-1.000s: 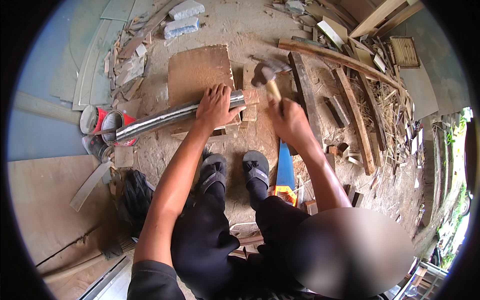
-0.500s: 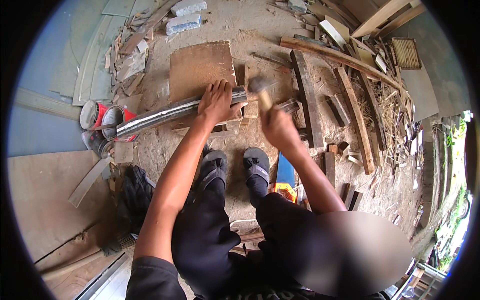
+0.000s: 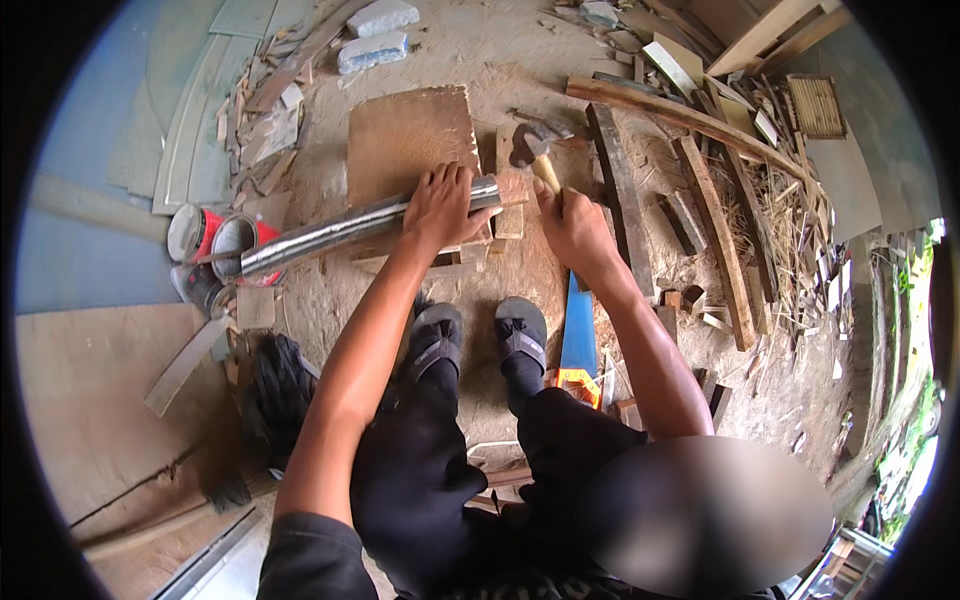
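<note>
Beam [image 3: 370,221] under left grip [image 3: 438,208] — hammer [image 3: 541,166] in right grip [image 3: 580,235], seemingly raised.

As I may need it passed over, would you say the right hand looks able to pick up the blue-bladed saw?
Probably not just now: the right hand is closed around the hammer, though nothing seems to lie on the saw.

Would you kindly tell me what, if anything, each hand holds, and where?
The right hand grips a hammer by its pale handle; the left hand clasps a striped bar near its right end.
</note>
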Demonstrator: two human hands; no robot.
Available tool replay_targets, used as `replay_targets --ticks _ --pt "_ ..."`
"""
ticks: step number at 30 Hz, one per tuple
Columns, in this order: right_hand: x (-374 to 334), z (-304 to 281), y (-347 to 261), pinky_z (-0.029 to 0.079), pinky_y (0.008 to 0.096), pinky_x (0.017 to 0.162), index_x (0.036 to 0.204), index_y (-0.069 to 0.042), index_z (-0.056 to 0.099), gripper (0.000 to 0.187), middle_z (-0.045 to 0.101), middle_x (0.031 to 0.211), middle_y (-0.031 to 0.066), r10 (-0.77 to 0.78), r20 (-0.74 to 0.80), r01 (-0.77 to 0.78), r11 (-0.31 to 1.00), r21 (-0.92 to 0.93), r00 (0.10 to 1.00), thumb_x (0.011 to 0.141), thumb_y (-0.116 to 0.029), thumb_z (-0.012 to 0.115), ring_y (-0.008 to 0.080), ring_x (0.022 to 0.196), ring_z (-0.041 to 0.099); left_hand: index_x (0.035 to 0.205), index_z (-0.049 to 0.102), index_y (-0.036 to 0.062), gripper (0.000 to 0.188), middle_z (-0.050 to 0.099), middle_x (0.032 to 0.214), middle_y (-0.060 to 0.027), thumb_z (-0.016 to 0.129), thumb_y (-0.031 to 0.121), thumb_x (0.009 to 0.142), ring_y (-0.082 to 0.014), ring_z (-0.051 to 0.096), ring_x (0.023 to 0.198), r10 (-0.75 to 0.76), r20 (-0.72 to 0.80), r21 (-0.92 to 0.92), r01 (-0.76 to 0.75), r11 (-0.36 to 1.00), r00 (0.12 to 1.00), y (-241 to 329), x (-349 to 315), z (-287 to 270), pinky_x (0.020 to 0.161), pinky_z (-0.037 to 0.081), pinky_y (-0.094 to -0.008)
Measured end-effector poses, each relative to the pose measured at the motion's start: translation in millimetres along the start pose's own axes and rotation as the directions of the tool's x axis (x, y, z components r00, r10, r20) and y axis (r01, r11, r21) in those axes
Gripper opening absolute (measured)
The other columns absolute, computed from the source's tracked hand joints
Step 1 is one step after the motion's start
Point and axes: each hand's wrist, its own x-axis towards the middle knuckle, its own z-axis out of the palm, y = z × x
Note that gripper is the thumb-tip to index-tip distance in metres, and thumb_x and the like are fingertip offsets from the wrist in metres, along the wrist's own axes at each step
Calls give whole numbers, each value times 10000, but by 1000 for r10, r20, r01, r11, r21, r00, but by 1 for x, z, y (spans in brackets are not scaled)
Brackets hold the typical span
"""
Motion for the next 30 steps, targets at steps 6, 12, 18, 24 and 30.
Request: replay_targets --ticks 6,12,18,24,30 --pt "-49 -8 19 471 516 571 895 32 574 411 615 689 307 -16 -231 49 990 135 973 1045 -350 575 493 714 664 1150 528 33 720 589 1179 -182 598 702 891 -353 577 1138 -30 63 -33 32 999 998 4 5 -9 1000 430 -473" --pt "-200 72 205 454 478 543 861 -8 601 389 606 647 207 366 -322 -375 926 38 873 971 -368 700 375 559 627 1231 516 39 717 620 1169 -189 682 642 879 -319 624 1093 4 137 -108 11 994 991 10 2 -10 973 477 -479" --pt "-304 87 296 500 577 693 934 -22 594 374 683 853 275 476 -324 -538 832 -136 818 918 -370 732 487 817 668 1158 465 79 664 709 935 -208 876 428 770 -389 724 861 -107 115 -321 139 937 988 30 -8 -83 758 586 -491" --pt "-347 89 337 515 556 751 900 -29 581 337 691 885 244 440 -306 -502 849 -163 844 910 -332 727 463 862 669 1169 566 53 669 719 984 -217 927 344 686 -421 714 920 90 -261 -215 -149 965 961 22 -31 -150 785 571 -489" --pt "-373 87 358 467 477 898 1107 -59 631 260 572 1155 159 210 -304 -333 832 -444 929 902 -216 660 350 1083 573 1138 615 19 701 733 986 -206 958 401 660 -395 726 939 -161 -351 -329 39 944 922 67 -50 -212 785 578 -455"
